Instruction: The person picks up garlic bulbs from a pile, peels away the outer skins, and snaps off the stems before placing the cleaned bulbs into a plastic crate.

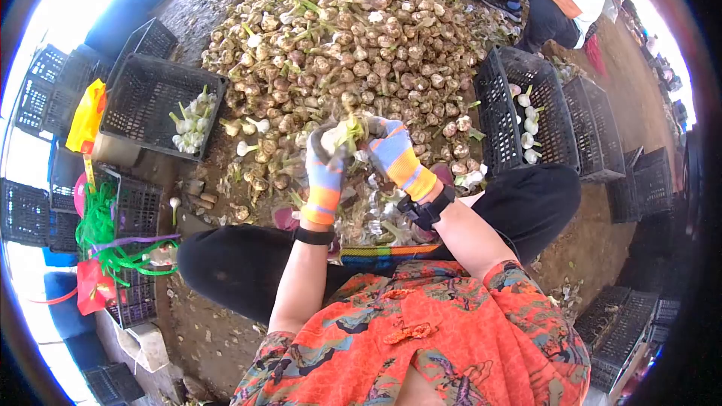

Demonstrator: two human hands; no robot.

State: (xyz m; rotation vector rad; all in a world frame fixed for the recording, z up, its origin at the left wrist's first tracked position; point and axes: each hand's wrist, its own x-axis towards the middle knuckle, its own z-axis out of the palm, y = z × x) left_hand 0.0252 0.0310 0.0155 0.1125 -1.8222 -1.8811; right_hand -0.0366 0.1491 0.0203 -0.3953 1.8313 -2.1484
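Note:
Both my hands wear striped gloves with dark palms and meet in front of the heap. My left hand (325, 169) is closed around a garlic bulb (343, 134) with pale yellow-green leafy skin. From the other side, my right hand (395, 152) has its fingers curled in against the same bulb's skin; its fingertips are partly hidden. Just beyond them rises a large heap of soil-covered garlic bulbs (361, 45). Loose white peelings (368, 218) lie below my hands, between my legs.
A black crate (124, 105) on the left holds several cleaned bulbs; another crate (492, 120) on the right holds a row of them. Green netting (98, 214) hangs over stacked crates at left. A person (553, 0) in a light blue top sits at upper right.

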